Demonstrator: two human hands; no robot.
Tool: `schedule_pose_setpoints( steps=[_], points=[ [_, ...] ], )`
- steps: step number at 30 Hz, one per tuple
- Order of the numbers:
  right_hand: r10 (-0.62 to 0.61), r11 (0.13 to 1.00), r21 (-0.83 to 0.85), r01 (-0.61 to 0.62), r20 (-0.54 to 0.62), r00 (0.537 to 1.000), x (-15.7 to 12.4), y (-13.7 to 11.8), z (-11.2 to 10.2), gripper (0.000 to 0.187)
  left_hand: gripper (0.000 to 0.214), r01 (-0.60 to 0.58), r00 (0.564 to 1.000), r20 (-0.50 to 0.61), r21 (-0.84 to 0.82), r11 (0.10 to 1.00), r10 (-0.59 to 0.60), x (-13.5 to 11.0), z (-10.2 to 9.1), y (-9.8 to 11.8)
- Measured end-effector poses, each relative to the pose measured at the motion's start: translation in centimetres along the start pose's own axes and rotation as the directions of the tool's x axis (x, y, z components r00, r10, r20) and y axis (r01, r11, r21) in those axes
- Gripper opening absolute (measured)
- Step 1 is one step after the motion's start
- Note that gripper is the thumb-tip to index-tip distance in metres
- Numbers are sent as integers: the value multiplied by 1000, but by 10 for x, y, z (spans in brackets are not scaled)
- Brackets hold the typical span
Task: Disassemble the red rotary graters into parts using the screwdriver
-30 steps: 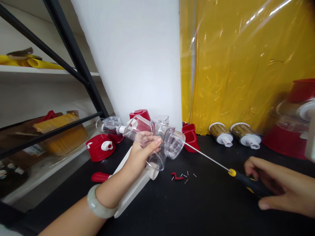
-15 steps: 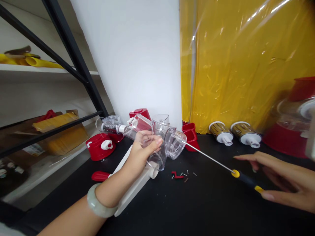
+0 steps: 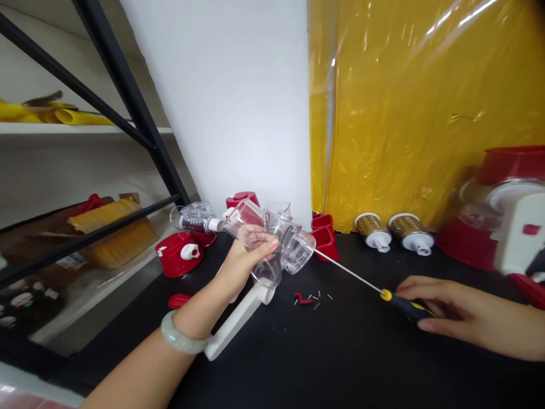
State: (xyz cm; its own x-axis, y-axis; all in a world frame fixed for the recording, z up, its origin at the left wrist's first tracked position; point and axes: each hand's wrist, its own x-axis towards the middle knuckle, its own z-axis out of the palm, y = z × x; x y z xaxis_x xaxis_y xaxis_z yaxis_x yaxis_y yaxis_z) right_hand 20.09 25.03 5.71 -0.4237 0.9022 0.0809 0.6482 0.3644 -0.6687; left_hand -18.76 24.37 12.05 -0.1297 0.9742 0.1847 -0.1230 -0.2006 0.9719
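Note:
My left hand (image 3: 251, 255) is closed around a clear plastic grater housing (image 3: 276, 238), which it holds tilted above the black table. My right hand (image 3: 443, 312) grips the black and yellow handle of a long screwdriver (image 3: 406, 307). The screwdriver's shaft reaches left into the round open end of the housing; its tip is hard to make out through the plastic. Under the housing lies a white crank-like arm (image 3: 238, 324). Several small screws (image 3: 317, 301) and a small red bent part (image 3: 303, 299) are scattered on the table between my hands.
Two grater drums (image 3: 411, 233) lie at the back by the yellow covering. Red bases (image 3: 179, 255) stand at the left, red containers (image 3: 324, 238) behind the housing. An assembled red and white grater (image 3: 511, 210) stands at the right. A black-framed shelf (image 3: 157, 147) borders the left.
My right hand has closed from loosely spread fingers to a grip on the screwdriver handle. The left hand still holds the housing. The view has shifted slightly.

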Motion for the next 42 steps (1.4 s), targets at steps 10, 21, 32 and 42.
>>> schedule_pose_setpoints(
  steps=[10,21,32,42],
  points=[
    [15,997,70,-36,284,959,41,-34,12,50,56,-95,989,126,203,975,70,40,5,64],
    [20,962,239,-133,425,905,79,-44,18,56,62,-202,966,218,290,935,141,58,7,91],
    [-160,979,157,127,221,962,81,-48,33,51,62,-196,958,254,249,948,131,59,-13,88],
    [-78,986,159,46,200,977,71,-46,32,44,65,-228,952,263,263,938,157,57,-9,84]
  ],
)
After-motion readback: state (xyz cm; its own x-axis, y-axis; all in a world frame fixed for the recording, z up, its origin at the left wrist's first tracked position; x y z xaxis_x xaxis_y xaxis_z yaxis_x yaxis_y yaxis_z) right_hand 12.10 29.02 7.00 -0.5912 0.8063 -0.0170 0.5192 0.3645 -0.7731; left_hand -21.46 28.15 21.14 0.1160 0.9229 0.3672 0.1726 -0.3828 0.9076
